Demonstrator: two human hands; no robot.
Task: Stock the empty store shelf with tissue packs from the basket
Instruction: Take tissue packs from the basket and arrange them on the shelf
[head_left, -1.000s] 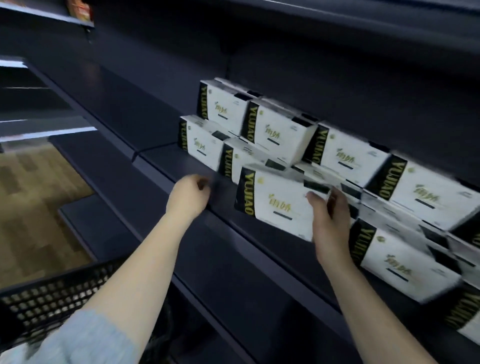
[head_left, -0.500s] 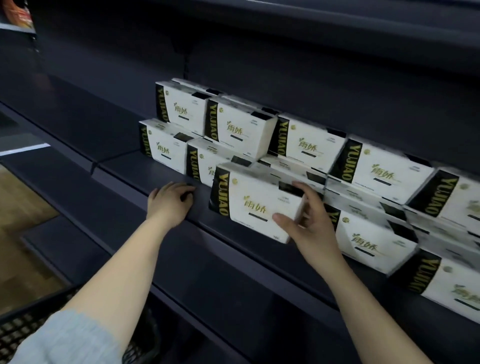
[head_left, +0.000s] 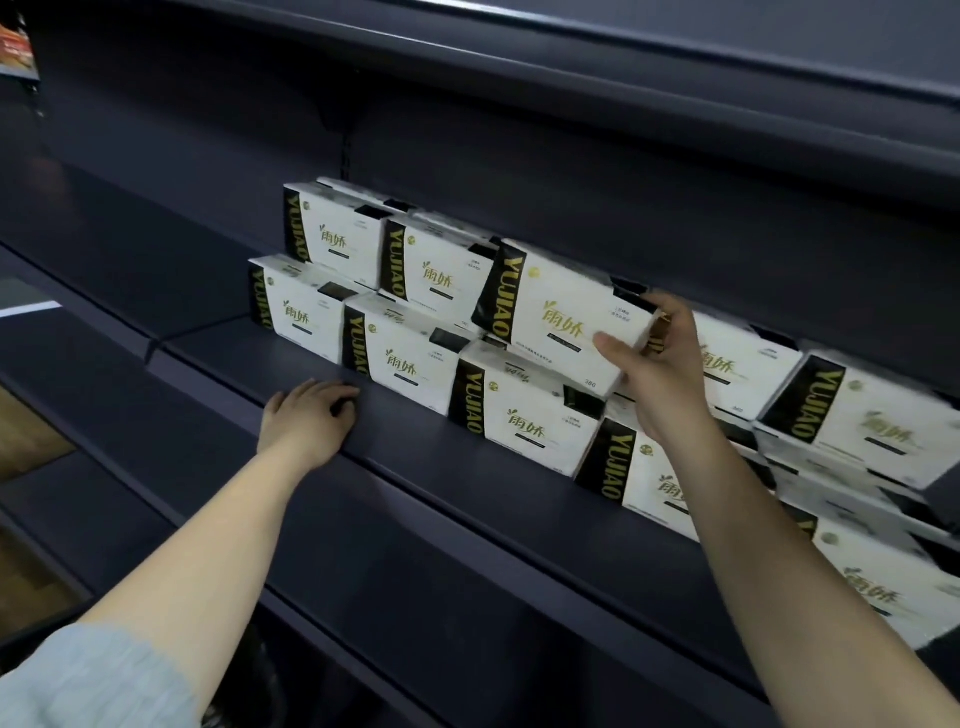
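The right hand (head_left: 657, 364) is gripping a tissue pack (head_left: 558, 317) over the stacked row at two o'clock; the left hand (head_left: 306, 421), seemingly loosely curled and empty, is resting on the shelf (head_left: 415, 441) edge. A tilted landing risks toppling neighbours.

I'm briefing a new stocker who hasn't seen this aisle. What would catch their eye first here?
First, the white tissue pack with the black-and-gold band, held in the right hand and tilted above the bottom row at mid-shelf. Next, the stacked packs running along the dark shelf to the right. The left hand rests on the shelf's front edge, holding nothing.
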